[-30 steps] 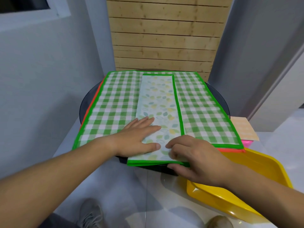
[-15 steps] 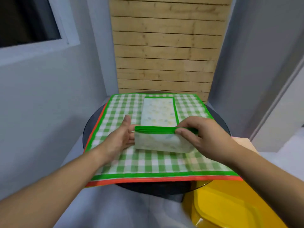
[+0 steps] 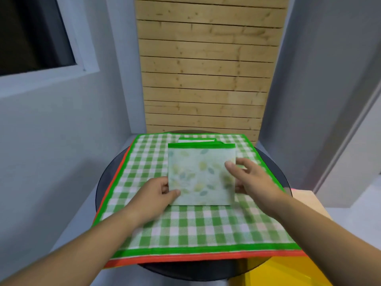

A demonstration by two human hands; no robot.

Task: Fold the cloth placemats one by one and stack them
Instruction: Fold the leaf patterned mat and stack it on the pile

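A: As far as can be judged, how much is done?
B: One leaf-print mat [image 3: 201, 176], green-trimmed, is folded to a flat square. It is held over the checked mat [image 3: 185, 228] on the table [image 3: 105, 178], its left edge gripped by the left hand [image 3: 156, 193], its right edge pinched by the right hand [image 3: 253, 180].
A: What is left?
B: The checked mat and an orange-edged mat [image 3: 165, 260] beneath lie unfolded; no stack is seen.
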